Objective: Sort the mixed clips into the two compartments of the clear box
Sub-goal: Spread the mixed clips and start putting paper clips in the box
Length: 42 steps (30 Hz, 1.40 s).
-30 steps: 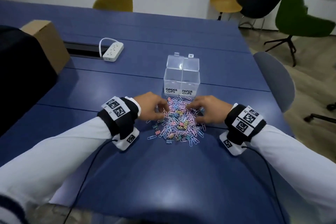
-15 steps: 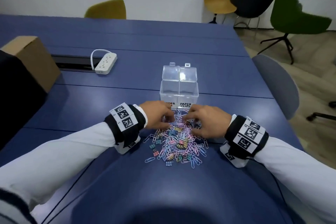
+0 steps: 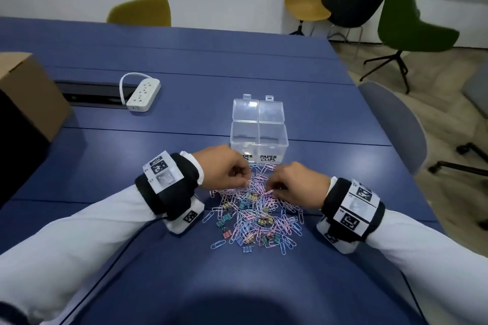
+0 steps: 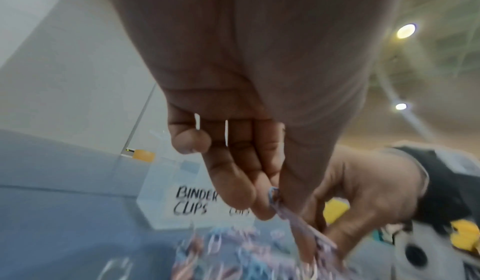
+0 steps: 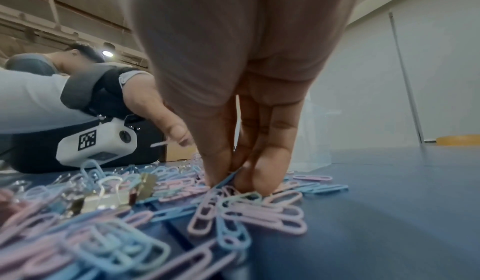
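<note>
Since 1 second ago both hands have moved from the sides of the pile of clips [image 3: 254, 215] to its far edge, just in front of the clear box [image 3: 258, 137], and closed on paper clips. I judge the sorting is only starting: both compartments look empty. The left hand [image 3: 224, 170] pinches several paper clips [image 4: 291, 216], lifted a little from the pile. The right hand [image 3: 295, 183] has its fingertips [image 5: 262, 173] pressed into the pile, pinching a blue paper clip [image 5: 228, 178].
</note>
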Each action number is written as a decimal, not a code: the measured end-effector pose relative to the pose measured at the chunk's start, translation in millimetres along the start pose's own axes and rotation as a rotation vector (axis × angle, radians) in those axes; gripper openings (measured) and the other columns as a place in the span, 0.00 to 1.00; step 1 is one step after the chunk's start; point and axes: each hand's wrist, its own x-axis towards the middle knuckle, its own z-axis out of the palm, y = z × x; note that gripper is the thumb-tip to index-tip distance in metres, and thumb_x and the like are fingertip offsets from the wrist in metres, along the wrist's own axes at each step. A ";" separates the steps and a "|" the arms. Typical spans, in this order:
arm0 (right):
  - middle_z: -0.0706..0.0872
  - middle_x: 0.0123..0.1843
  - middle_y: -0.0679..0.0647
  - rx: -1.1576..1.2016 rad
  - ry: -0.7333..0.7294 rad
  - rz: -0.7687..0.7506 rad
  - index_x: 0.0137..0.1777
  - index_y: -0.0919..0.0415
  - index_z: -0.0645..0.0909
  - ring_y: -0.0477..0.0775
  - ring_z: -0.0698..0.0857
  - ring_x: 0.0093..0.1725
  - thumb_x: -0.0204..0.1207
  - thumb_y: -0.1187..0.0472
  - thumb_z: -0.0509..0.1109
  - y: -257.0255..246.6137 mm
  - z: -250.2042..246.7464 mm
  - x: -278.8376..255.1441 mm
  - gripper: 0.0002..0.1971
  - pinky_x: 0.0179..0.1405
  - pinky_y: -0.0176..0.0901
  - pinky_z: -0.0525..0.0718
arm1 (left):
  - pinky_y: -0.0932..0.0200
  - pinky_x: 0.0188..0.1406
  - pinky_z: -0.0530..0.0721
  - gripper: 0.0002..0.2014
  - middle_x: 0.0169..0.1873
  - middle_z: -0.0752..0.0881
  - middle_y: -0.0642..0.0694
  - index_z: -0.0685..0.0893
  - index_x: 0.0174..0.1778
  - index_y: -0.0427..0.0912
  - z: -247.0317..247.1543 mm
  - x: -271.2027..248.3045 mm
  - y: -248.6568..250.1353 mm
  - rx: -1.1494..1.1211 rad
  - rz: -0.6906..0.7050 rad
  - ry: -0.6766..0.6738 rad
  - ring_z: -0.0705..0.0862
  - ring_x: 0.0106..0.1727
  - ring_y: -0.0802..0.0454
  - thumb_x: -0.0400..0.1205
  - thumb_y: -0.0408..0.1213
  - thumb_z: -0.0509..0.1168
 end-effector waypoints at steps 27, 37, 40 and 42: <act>0.89 0.34 0.55 0.288 0.529 0.271 0.40 0.58 0.89 0.48 0.83 0.34 0.71 0.55 0.77 15.7 -70.6 41.8 0.07 0.43 0.36 0.80 | 0.61 0.37 0.74 0.09 0.29 0.80 0.59 0.89 0.47 0.54 -45.2 21.1 4.0 0.159 -0.262 0.282 0.81 0.40 0.51 0.78 0.47 0.63; 0.89 0.47 0.45 0.126 0.565 0.265 0.54 0.50 0.88 0.47 0.84 0.43 0.74 0.55 0.73 15.3 -52.9 27.2 0.10 0.54 0.49 0.85 | 0.59 0.42 0.78 0.14 0.57 0.82 0.53 0.84 0.61 0.55 6.0 4.2 -6.1 0.169 -0.065 -0.008 0.81 0.52 0.53 0.81 0.50 0.61; 0.82 0.39 0.43 0.129 0.672 0.181 0.48 0.51 0.88 0.46 0.82 0.38 0.73 0.58 0.74 6.4 -42.7 9.4 0.05 0.48 0.47 0.84 | 0.60 0.41 0.77 0.14 0.62 0.81 0.56 0.83 0.62 0.57 12.5 2.2 -10.8 0.157 -0.060 -0.012 0.82 0.51 0.55 0.81 0.48 0.62; 0.81 0.38 0.43 0.105 0.642 0.139 0.46 0.50 0.88 0.44 0.81 0.36 0.73 0.58 0.73 1.6 -32.3 4.0 0.04 0.46 0.47 0.85 | 0.60 0.42 0.78 0.15 0.62 0.82 0.56 0.83 0.63 0.57 13.6 1.3 -14.9 0.148 -0.076 -0.018 0.82 0.52 0.54 0.81 0.49 0.62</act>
